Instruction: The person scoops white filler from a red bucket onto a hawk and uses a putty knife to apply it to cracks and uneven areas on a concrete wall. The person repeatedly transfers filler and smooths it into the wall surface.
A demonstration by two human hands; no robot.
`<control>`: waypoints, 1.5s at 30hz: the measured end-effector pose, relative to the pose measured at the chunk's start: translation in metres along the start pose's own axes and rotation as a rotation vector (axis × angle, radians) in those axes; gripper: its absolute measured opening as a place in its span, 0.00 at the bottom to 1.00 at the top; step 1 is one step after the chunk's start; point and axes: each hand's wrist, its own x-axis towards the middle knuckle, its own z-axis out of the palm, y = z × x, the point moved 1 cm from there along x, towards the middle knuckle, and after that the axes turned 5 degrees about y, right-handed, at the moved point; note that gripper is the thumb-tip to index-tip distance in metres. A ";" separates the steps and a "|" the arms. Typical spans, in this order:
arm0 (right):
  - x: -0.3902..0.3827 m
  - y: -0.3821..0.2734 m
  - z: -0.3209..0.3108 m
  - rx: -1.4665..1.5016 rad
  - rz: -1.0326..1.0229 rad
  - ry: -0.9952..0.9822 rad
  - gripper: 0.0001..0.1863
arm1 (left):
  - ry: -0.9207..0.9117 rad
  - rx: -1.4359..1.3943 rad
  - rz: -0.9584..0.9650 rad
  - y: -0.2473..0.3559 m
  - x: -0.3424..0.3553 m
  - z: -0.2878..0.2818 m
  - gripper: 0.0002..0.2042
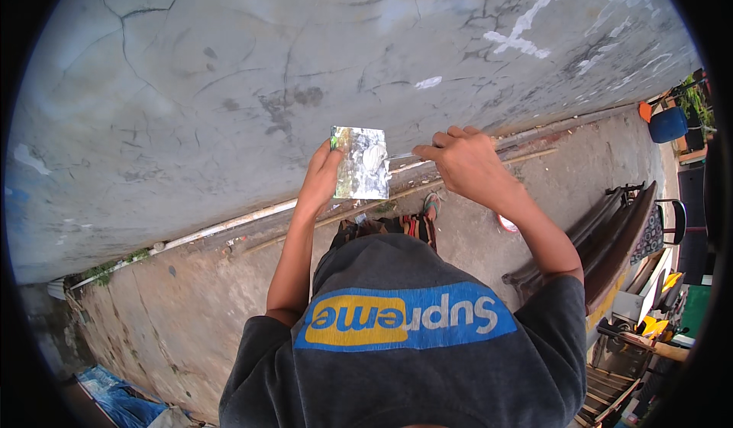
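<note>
My left hand (320, 176) is closed on the left edge of a small flat rectangular board (353, 187), its thumb lying over the top face. White paste (374, 158) is smeared across that face, with a thicker lump toward the right side. To the right, my right hand (469, 167) grips a thin putty knife (402, 155), seen almost edge-on; its tip reaches the board's right edge, and I cannot tell whether they touch. Ahead of both hands rises a grey cracked wall (229, 122) with white patches (521, 35) along some of its cracks.
A pale pipe (229, 219) runs along the wall's foot. At right stand a dark brown bench (622, 229), a chair (672, 223) and, farther off, a blue barrel (668, 125). Mixed clutter (649, 325) lies at lower right, a blue tarp (118, 399) at lower left.
</note>
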 end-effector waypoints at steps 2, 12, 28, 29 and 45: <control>0.000 -0.005 0.004 -0.007 -0.028 -0.031 0.15 | 0.008 0.013 0.012 -0.011 0.005 -0.001 0.17; 0.012 -0.004 -0.014 0.325 0.156 -0.617 0.15 | 0.012 -0.078 -0.181 -0.058 0.023 -0.011 0.21; 0.009 -0.002 0.097 2.076 0.806 0.689 0.28 | 0.271 -0.448 -0.104 -0.049 -0.008 -0.103 0.21; 0.017 -0.004 0.089 2.039 0.799 0.722 0.27 | 0.272 -0.448 -0.110 -0.047 -0.010 -0.103 0.21; 0.101 -0.041 0.072 1.386 0.619 1.151 0.26 | 0.260 -0.397 -0.133 -0.043 -0.013 -0.093 0.20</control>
